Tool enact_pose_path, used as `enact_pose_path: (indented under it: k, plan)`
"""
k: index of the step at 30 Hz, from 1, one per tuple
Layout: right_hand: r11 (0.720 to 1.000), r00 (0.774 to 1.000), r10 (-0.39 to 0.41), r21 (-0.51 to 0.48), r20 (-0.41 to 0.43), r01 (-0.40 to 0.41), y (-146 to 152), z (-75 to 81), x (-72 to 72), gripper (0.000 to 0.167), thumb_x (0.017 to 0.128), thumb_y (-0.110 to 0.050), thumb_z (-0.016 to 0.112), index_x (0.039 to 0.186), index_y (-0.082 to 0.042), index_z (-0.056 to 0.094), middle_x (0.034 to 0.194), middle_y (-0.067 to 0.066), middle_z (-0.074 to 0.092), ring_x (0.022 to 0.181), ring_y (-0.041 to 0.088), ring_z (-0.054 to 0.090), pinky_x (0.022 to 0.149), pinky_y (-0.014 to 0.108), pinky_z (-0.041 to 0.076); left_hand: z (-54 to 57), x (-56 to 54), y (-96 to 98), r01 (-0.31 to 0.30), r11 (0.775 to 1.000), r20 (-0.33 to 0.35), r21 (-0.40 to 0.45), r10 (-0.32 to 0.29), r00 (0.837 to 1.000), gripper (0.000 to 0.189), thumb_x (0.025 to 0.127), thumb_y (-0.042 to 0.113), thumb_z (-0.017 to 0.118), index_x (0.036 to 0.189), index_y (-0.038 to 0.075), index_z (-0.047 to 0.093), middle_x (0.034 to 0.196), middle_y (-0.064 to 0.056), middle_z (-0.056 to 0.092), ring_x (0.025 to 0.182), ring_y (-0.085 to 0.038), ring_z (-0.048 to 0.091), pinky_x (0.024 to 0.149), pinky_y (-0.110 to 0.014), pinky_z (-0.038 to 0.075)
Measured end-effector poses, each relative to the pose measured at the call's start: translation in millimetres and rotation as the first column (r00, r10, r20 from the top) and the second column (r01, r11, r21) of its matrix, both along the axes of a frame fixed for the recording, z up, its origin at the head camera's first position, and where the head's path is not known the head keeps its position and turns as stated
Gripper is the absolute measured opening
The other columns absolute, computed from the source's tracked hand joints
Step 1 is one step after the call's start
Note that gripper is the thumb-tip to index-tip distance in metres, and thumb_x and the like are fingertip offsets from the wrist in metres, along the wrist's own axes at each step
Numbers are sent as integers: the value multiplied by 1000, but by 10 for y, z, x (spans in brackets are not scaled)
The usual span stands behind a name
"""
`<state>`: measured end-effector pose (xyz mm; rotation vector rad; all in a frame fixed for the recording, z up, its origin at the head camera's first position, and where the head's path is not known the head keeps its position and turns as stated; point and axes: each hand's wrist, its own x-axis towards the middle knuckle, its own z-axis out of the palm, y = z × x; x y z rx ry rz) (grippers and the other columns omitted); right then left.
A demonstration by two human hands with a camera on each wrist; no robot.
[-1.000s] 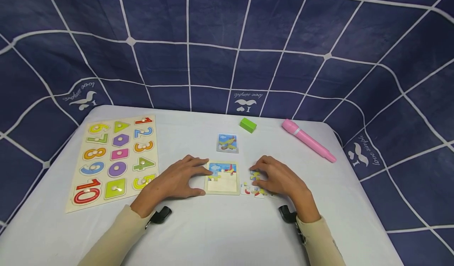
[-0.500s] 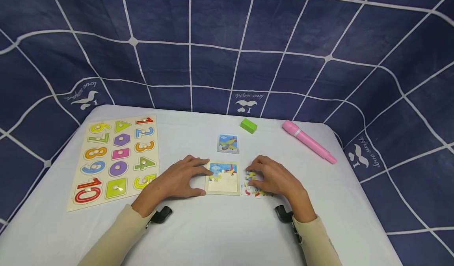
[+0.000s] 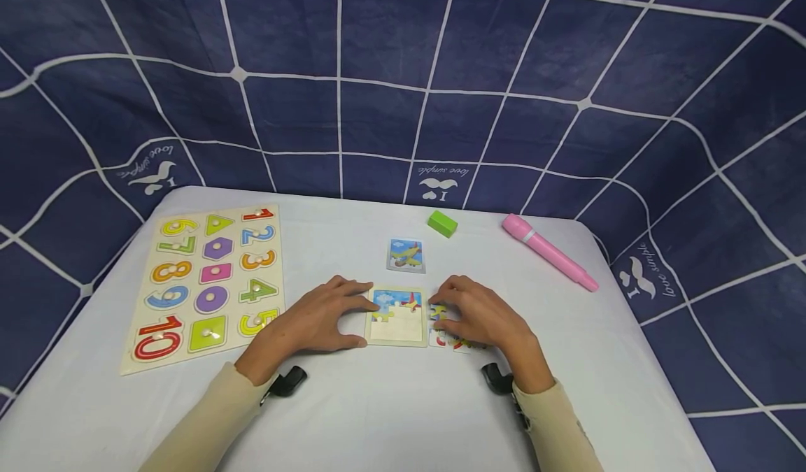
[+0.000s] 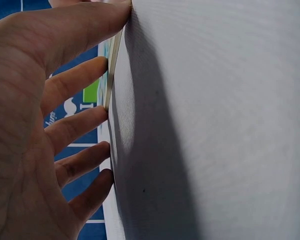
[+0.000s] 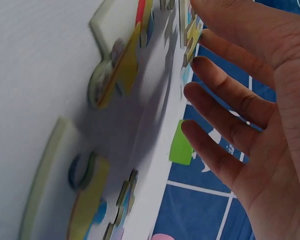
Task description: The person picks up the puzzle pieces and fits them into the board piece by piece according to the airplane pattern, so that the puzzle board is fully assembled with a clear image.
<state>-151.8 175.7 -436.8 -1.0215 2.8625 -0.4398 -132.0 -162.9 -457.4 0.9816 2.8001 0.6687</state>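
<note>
A square jigsaw tray (image 3: pixel 405 329) lies on the white table in the head view, its upper part and left side filled with sky and plane pieces. My left hand (image 3: pixel 321 315) rests at its left edge, fingers spread and fairly straight, one fingertip on the fitted pieces and the thumb near the lower left corner. Just right of the tray, my right hand (image 3: pixel 483 316) pinches a yellow-and-blue jigsaw piece (image 3: pixel 437 312) between thumb and fingers. Several loose jigsaw pieces (image 3: pixel 462 344) lie below that hand, partly hidden by it; the right wrist view shows a loose piece (image 5: pixel 122 70) up close.
Behind the tray lies a small plane picture (image 3: pixel 406 256). A green block (image 3: pixel 443 224) and a pink marker-shaped object (image 3: pixel 550 252) are farther back. At the left lies a number-and-shape peg board (image 3: pixel 189 297). A dark blue curtain (image 3: pixel 378 45) hangs beyond the table.
My right hand has slid left with the jigsaw piece, closer to the tray's right edge. My left hand keeps its place on the tray.
</note>
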Motion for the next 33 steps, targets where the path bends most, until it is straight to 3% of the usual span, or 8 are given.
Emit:
enact_pose_path:
  k: [15, 33]
  plan:
    - [1000, 999, 8, 10, 38, -9, -119, -14, 2, 43, 88, -31, 91, 127, -17, 81, 120, -2, 68, 107, 13, 64, 97, 38, 58, -1, 2, -2, 0, 1000, 2, -4, 0, 1000, 57, 85, 41, 91, 137, 28, 75, 161, -5, 55, 135, -26, 53, 107, -54, 50]
    - [997, 997, 81, 17, 1, -81, -339, 24, -19, 42, 90, -34, 90, 127, -16, 80, 120, -1, 70, 105, 14, 66, 95, 36, 58, 8, -10, -11, 5, 1000, 1, -23, -5, 1000, 62, 86, 46, 90, 142, 26, 71, 162, -3, 54, 137, -26, 52, 108, -53, 50]
